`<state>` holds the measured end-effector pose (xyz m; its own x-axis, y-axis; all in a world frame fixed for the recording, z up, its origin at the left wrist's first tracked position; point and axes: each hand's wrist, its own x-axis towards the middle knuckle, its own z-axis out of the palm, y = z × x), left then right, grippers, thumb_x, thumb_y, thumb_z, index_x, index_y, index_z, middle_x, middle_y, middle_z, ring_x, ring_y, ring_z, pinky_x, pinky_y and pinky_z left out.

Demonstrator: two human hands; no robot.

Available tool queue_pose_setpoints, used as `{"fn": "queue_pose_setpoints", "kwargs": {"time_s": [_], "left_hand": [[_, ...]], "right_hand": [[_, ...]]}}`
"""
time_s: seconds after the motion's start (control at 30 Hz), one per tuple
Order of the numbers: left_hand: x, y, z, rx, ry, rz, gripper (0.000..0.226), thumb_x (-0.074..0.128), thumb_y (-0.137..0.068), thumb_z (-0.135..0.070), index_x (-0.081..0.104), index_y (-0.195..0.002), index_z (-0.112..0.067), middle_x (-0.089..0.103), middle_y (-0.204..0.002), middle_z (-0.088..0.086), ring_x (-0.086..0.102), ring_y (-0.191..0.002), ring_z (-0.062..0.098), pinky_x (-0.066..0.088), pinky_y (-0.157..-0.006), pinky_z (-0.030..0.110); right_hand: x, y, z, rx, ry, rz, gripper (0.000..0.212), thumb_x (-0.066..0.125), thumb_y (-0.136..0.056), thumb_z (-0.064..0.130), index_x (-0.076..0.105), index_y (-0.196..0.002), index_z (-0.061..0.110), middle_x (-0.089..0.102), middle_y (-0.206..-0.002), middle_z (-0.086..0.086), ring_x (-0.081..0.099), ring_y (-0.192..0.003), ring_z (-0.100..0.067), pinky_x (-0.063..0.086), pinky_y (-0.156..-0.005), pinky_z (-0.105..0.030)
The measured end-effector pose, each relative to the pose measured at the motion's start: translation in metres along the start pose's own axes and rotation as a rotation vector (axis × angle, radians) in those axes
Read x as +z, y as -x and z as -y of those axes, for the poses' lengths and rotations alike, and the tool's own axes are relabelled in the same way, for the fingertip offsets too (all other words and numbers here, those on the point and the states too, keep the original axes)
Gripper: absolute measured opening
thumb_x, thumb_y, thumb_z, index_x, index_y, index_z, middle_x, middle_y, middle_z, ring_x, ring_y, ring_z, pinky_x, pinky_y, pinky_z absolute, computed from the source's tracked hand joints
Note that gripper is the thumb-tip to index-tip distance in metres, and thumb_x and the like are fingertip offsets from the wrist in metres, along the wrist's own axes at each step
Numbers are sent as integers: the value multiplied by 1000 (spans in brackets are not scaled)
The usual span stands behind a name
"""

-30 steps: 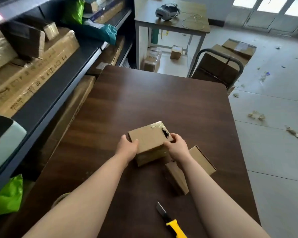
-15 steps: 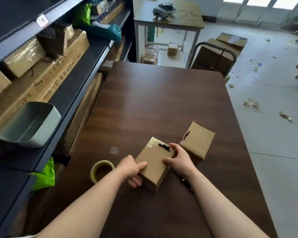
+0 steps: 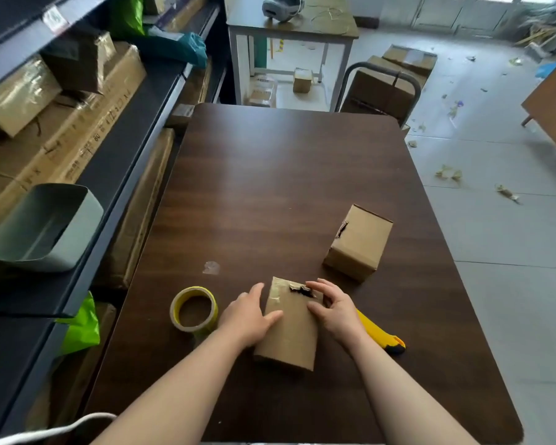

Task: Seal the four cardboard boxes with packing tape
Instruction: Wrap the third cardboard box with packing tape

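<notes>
A small brown cardboard box (image 3: pixel 289 332) is lying long side toward the person on the near half of the dark wood table (image 3: pixel 286 175), between the two hands. Its top is showing a glossy patch of clear tape at the far end and a ragged dark tear beside that. The left hand (image 3: pixel 249 316) is pressing flat against the box's left side, fingers straight, thumb lying across the top. The right hand (image 3: pixel 336 313) is curling over the right edge, fingertips sitting by the tear. A roll of yellowish packing tape (image 3: pixel 194 308) is lying just left of the left hand, and a yellow utility knife (image 3: pixel 382 337) is poking out from under the right wrist. A second box (image 3: pixel 358 242), torn at one top edge, is standing farther right. Long cartons (image 3: pixel 77 136) on the shelf are carrying dark print too blurred to read.
</notes>
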<state>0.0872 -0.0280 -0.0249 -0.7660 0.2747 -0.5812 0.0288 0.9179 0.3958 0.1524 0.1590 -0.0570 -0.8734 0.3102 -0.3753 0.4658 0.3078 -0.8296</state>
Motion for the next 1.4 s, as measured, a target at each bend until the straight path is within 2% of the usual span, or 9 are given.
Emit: {"fn": "queue_pose_setpoints", "kwargs": {"time_s": [0.1, 0.3, 0.7, 0.83, 0.93, 1.03, 1.13, 1.23, 1.4], "left_hand": [[15, -10, 3, 62, 167, 69, 82, 56, -89, -53, 4, -151, -41, 42, -144, 3, 47, -126, 24, 42, -104, 41], [31, -8, 7, 22, 243, 124, 79, 43, -95, -54, -18, -144, -52, 34, -143, 5, 47, -123, 27, 38, -106, 43], [40, -9, 7, -21, 192, 97, 74, 33, -96, -58, -29, -137, -55, 33, -142, 9, 45, -125, 30, 35, -108, 46], [37, -7, 2, -32, 269, 83, 79, 41, -97, -50, -23, -143, -49, 25, -147, 9, 38, -130, 30, 32, -111, 45], [30, -12, -8, 43, 373, -9, 85, 55, -93, -34, -8, -149, -44, 16, -153, 3, 26, -138, 29, 28, -113, 46], [24, -25, -22, 40, 510, -70, 62, 52, -95, -42, 20, -149, -39, 19, -154, 2, 25, -139, 27, 27, -113, 45], [27, -34, -31, -33, 649, -95, 40, 53, -94, -45, 44, -130, -32, 36, -139, 9, 45, -116, 25, 38, -101, 34], [31, -36, -31, -29, 648, -141, 28, 60, -93, -35, 48, -116, -25, 41, -128, 9, 46, -98, 18, 36, -87, 25], [30, -37, -26, -14, 643, -89, 28, 59, -93, -30, 45, -118, -27, 39, -127, 8, 45, -98, 17, 35, -87, 26]], "right_hand": [[4, -3, -4, -10, -71, -16, 37, 67, -89, 10, 67, -117, 33, 51, -138, 7, 45, -130, -10, 38, -109, -28], [7, 0, -11, -32, -160, -6, 34, 65, -92, 14, 66, -113, 41, 51, -135, 14, 44, -132, -9, 37, -112, -34], [1, 2, -21, -207, 182, 82, 32, 56, -96, 30, 61, -127, 37, 31, -155, 8, 31, -140, -10, 33, -116, -34], [2, 1, -15, -151, -68, -78, 25, 67, -90, 17, 71, -106, 37, 56, -134, 8, 52, -125, -9, 44, -102, -23], [4, -3, -4, 32, -452, -212, 29, 65, -92, 14, 64, -119, 23, 65, -121, 3, 60, -115, -13, 49, -88, -18], [9, -12, 0, 244, -640, -139, 41, 63, -93, 27, 56, -133, 21, 60, -125, 2, 57, -114, -13, 48, -86, -25], [21, -17, -1, 306, -651, -55, 27, 62, -94, 31, 63, -120, 24, 63, -123, -1, 61, -109, -16, 53, -87, -33], [29, -14, -6, 294, -756, -31, 19, 59, -96, 24, 65, -114, 23, 66, -117, -10, 66, -101, -22, 57, -80, -37], [24, -10, -4, 268, -874, 20, 27, 59, -95, 13, 62, -120, 21, 67, -113, -10, 68, -92, -20, 57, -70, -32]]}}
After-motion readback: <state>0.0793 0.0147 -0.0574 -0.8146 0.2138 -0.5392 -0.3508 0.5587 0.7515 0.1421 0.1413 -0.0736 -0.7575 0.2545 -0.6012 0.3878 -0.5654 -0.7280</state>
